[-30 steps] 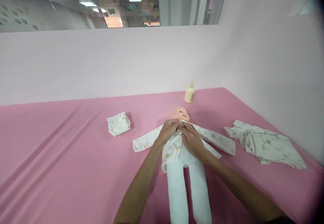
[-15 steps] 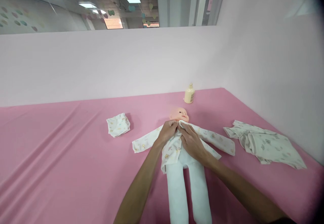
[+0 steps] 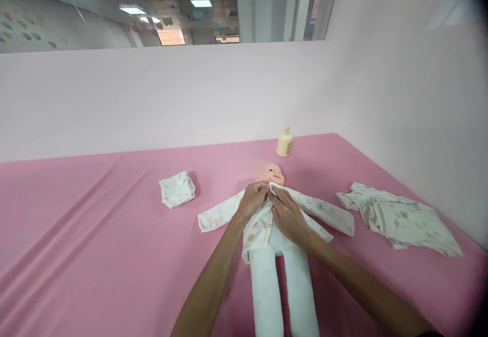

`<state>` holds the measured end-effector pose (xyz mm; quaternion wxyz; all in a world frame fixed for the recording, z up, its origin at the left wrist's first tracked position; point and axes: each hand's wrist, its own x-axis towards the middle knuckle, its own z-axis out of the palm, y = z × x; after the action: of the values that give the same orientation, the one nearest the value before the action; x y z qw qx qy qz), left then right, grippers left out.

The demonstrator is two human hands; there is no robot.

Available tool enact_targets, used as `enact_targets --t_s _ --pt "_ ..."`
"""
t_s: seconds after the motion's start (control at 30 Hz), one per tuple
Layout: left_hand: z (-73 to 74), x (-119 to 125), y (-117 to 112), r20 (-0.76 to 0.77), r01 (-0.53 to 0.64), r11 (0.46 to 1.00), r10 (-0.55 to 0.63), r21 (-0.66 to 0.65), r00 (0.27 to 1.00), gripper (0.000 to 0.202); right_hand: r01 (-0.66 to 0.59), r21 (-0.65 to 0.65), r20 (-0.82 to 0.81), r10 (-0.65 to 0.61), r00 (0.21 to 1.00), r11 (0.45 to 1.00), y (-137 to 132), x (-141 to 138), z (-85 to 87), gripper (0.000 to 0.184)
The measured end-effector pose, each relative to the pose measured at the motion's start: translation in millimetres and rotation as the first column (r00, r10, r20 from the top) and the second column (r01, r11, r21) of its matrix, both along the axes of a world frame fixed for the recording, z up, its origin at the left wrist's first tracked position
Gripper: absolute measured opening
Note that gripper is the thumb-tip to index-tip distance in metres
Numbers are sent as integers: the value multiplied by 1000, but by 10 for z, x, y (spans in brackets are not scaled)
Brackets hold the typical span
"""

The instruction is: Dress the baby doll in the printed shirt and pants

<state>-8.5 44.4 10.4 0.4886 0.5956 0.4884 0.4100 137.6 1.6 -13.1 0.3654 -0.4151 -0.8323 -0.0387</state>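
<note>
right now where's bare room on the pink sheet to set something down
Widest bare stretch: pink sheet left of the small folded cloth. Another strip lies between the cream bottle and rumpled printed garment. Crowded around the doll, under both hands.

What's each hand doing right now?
Left hand: closed, pinching the doll's top at the collar.
Right hand: on the top at the chest, fingers at the collar; grip cannot be told.

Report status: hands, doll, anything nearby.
Left hand and right hand pinch the shirt collar on the doll. Folded cloth left, loose garment right, both apart.
</note>
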Motion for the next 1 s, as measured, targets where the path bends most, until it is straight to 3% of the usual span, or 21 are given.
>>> enact_targets --t_s 0.13,1.0 --pt "7 9 -1 45 -26 998 29 -52 999 31 -1 11 1 1 1000 1000 4 0 -20 49" --pt "32 48 -20 62 -110 992 114 -56 992 30 63 37 115 -67 991 997 -30 -46 62 49"
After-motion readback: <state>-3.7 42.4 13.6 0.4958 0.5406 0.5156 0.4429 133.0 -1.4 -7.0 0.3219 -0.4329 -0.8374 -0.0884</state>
